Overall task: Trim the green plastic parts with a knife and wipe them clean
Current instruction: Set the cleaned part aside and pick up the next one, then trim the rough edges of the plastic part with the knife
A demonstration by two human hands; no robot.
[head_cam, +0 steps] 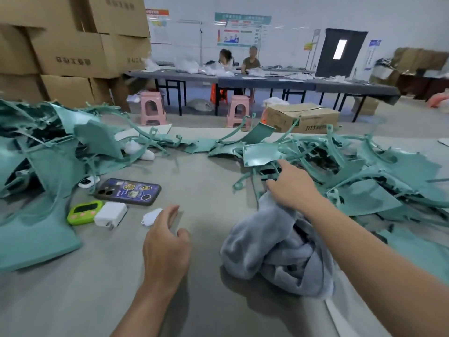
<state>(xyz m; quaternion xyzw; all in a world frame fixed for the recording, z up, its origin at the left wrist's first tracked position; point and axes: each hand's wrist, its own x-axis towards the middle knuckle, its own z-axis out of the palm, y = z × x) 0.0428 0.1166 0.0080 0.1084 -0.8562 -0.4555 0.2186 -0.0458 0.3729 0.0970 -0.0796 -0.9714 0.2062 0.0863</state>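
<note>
Green plastic parts (364,186), thin teal moulded sheets and strips, lie in two heaps on the grey table (206,190). Right hand (291,188) reaches into the right heap, above a crumpled grey cloth (267,251); its grip cannot be made out. Left hand (165,246) hovers loosely open, holding nothing. Brown cardboard box (303,117) reads "DTY"; the rest is blurred.

Phone (128,191) lies left of cloth (279,249), parts (364,171) behind.
</note>
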